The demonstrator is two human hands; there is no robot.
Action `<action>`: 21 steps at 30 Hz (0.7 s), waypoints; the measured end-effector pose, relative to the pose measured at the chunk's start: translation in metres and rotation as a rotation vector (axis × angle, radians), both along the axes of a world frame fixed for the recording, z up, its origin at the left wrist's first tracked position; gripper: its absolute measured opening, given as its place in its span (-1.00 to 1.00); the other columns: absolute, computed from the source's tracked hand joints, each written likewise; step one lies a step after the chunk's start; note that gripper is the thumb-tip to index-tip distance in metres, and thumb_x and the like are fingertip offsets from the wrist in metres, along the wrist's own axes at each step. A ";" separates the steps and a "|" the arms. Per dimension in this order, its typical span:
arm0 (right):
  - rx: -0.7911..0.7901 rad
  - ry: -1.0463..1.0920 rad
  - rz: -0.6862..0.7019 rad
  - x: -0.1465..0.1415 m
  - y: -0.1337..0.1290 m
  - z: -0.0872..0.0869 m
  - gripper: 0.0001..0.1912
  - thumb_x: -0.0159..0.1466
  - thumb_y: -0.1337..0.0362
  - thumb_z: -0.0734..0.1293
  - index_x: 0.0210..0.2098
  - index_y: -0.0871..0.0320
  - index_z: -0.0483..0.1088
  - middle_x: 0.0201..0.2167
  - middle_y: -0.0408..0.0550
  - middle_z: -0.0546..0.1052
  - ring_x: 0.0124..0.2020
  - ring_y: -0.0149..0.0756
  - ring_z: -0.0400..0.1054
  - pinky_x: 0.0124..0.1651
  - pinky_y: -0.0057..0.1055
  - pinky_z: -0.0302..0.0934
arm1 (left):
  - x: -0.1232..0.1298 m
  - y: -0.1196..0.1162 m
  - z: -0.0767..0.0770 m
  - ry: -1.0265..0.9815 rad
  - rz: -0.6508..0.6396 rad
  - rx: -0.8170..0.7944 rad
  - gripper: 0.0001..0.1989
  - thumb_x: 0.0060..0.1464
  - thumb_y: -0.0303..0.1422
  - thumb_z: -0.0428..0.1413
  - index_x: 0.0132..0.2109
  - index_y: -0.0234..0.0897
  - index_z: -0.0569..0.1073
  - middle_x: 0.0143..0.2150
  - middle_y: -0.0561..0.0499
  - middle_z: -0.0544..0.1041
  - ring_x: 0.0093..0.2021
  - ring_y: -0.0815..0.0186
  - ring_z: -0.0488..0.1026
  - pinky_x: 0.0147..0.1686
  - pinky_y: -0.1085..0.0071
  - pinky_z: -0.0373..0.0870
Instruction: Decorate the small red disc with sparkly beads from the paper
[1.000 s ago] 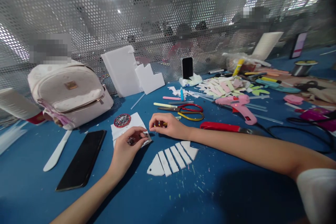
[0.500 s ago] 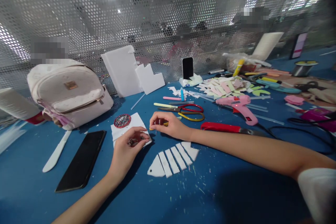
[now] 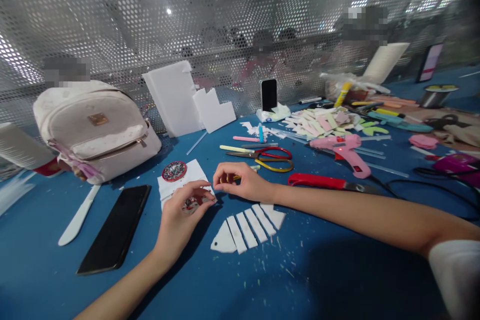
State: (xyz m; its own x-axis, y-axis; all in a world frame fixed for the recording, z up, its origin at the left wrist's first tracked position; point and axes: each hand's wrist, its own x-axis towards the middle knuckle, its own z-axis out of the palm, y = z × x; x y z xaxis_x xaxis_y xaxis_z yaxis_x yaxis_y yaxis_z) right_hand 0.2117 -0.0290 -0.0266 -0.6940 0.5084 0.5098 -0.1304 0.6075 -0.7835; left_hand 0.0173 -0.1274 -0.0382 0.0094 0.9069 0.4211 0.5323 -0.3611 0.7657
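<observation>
My left hand [image 3: 183,215] is curled over the right part of a white foam sheet [image 3: 195,172]. Its thumb and forefinger almost meet at the sheet's corner; what lies between them, if anything, is too small to make out. A patch of dark and red specks shows inside that curl. Just right of it, my right hand [image 3: 243,182] has its fingertips pinched together, their contents hidden. A red-rimmed round dish [image 3: 174,171] of dark glittery bits sits on the sheet. Below the hands lie white fish-shaped pieces [image 3: 247,230], cut into strips with slight gaps and a dark eye.
Scissors [image 3: 275,155], a red-handled cutter [image 3: 318,181] and a pink glue gun [image 3: 347,152] lie right of my hands. A black phone [image 3: 116,230], a white plastic knife [image 3: 78,217] and a backpack [image 3: 101,130] are left. Behind stand white foam boards [image 3: 172,100] and a scrap pile [image 3: 318,122].
The small yellowish bit at my right fingertips no longer shows, and those fingers have dipped slightly. My left hand stays almost in place. The view has shifted a little.
</observation>
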 end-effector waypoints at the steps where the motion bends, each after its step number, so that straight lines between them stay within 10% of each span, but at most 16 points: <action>1: 0.007 0.000 0.001 0.000 0.000 -0.001 -0.80 0.32 0.17 0.39 -0.30 0.20 0.43 -0.34 -0.14 0.44 -0.43 -0.49 0.24 -0.39 -0.51 0.12 | 0.000 0.000 0.000 0.006 0.002 0.004 -0.71 0.11 -0.35 0.27 -0.01 -0.09 0.47 -0.27 0.12 0.63 -0.25 0.32 0.58 -0.08 0.40 0.42; 21: 0.097 -0.011 -0.007 0.001 0.005 -0.005 -0.83 0.33 0.20 0.38 -0.28 0.20 0.44 -0.32 -0.12 0.46 -0.41 -0.48 0.26 -0.38 -0.52 0.13 | -0.002 0.000 0.000 0.018 -0.008 0.025 -0.72 0.13 -0.36 0.27 -0.02 -0.08 0.47 -0.28 0.15 0.63 -0.26 0.35 0.58 -0.13 0.43 0.39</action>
